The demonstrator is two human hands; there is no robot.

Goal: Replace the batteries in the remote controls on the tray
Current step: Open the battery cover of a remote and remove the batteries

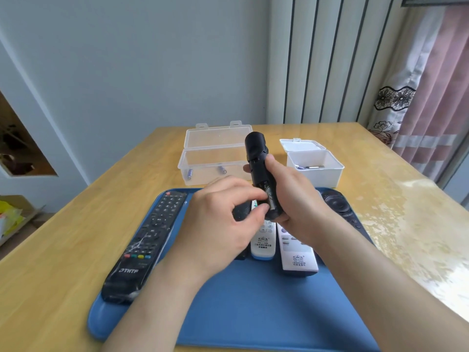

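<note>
I observe the right hand wrapped around a black remote, held in the air above the far half of the blue tray, its upper end tilted away towards the table's far edge and its back turned to me. The back compartment looks open, with a battery showing in it. The left hand has its fingers curled, thumb and forefinger pinching at the lower end of that remote; I cannot tell whether they bear on the battery or on the casing. On the tray, a long black remote in clear wrapping lies along the left edge. A white remote with blue trim and a second white remote lie side by side near the middle, partly under the hands. A dark remote sits at the far right corner. The tray rests on a wooden table, at its near edge. Beyond the tray's far edge stands an open clear box holding two loose batteries, and to its right an open white box with small items inside, too small to identify.
</note>
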